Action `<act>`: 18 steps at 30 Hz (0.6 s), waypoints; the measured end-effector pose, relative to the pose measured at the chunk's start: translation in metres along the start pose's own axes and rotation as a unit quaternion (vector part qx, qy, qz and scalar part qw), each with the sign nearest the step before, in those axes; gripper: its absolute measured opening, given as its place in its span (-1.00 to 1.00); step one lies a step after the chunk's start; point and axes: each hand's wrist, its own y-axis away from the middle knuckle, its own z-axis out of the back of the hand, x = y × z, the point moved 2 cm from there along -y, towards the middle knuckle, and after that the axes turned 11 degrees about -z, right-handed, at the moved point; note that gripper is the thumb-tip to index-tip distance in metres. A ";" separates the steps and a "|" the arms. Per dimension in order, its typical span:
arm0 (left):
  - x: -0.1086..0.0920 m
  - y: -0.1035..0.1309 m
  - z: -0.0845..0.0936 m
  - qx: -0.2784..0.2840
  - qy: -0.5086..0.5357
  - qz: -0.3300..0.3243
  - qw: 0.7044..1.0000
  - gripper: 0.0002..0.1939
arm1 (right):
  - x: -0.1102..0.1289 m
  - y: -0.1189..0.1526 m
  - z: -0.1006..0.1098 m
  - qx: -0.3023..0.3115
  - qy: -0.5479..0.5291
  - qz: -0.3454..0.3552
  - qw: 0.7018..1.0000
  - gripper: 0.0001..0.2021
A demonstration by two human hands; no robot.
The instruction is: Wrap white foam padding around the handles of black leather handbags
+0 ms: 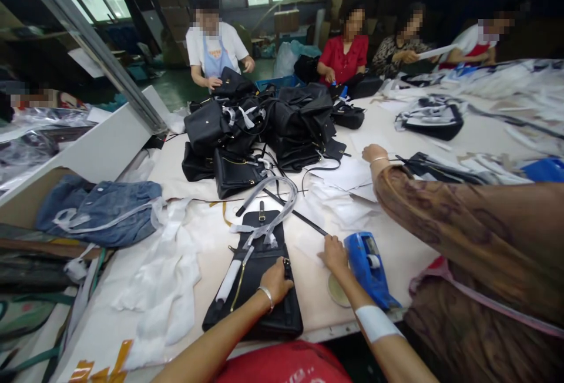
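Black, smooth material lies beneath the left hand (277, 283), whose fingers (280, 264) bend over a buckled side strap (287, 268); whether they grip it cannot be told. The right hand (335, 254) is lowered beside the bag with its fingers curled at the near end of a long black strap (304, 218); their closure on it is likewise not discernible. The bag (259, 268) itself lies on the bench (311, 301) directly before the wearer, its flap (252, 218) extending away, a gold zip (238, 289) running obliquely along its left part. Clear-wrapped handles (286, 210) loop over the flap and beyond it. Just right of the right hand stands a blue tape dispenser (365, 271); a pale disc (337, 290) lies partly under the forearm. To the left, white wrapping (171, 277) spreads over the bench, with a denim bag (101, 210) farther left. Beyond the handles rises a heap of black bags (299, 118), with white sheets (348, 177) to its near right. At right, a co-worker's patterned brown sleeve (440, 218) reaches in, the hand (374, 153) above the sheets. Behind the heap, a person in a blue apron (215, 60) touches another black bag (235, 83).
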 end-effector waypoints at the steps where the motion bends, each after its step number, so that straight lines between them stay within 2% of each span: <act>1: -0.001 0.000 0.000 0.000 0.027 0.004 1.000 -0.41 | -0.002 -0.001 0.000 0.008 -0.010 0.000 1.000 -0.58; 5: -0.010 0.008 0.007 0.005 0.108 0.015 0.994 -0.65 | -0.006 -0.006 0.003 0.057 -0.072 0.030 0.995 -0.77; 7: -0.019 0.013 0.013 0.004 0.203 0.012 0.979 -0.65 | 0.000 -0.005 0.005 0.082 -0.112 0.059 0.989 -0.83; 9: -0.028 0.018 0.017 0.001 0.304 0.010 0.953 -0.62 | 0.009 0.001 0.006 0.096 -0.145 0.082 0.981 -0.77; 11: -0.035 0.020 0.021 -0.014 0.346 0.002 0.938 -0.61 | 0.022 0.014 0.008 0.124 -0.246 0.101 0.956 -0.76; 12: -0.038 0.020 0.022 -0.028 0.341 -0.009 0.940 -0.62 | 0.029 0.023 0.009 0.157 -0.327 0.113 0.925 -0.78; 13: -0.040 0.020 0.023 -0.049 0.321 -0.026 0.945 -0.64 | 0.035 0.034 0.011 0.200 -0.416 0.124 0.878 -0.78; 15: -0.043 0.021 0.027 -0.098 0.239 -0.073 0.963 -0.70 | 0.047 0.057 0.016 0.292 -0.563 0.137 0.760 -0.70; 16: -0.045 0.022 0.028 -0.122 0.184 -0.097 0.970 -0.73 | 0.051 0.069 0.019 0.334 -0.602 0.137 0.712 -0.67; 18: -0.047 0.024 0.031 -0.157 0.078 -0.131 0.976 -0.77 | 0.056 0.089 0.024 0.401 -0.641 0.123 0.642 -0.62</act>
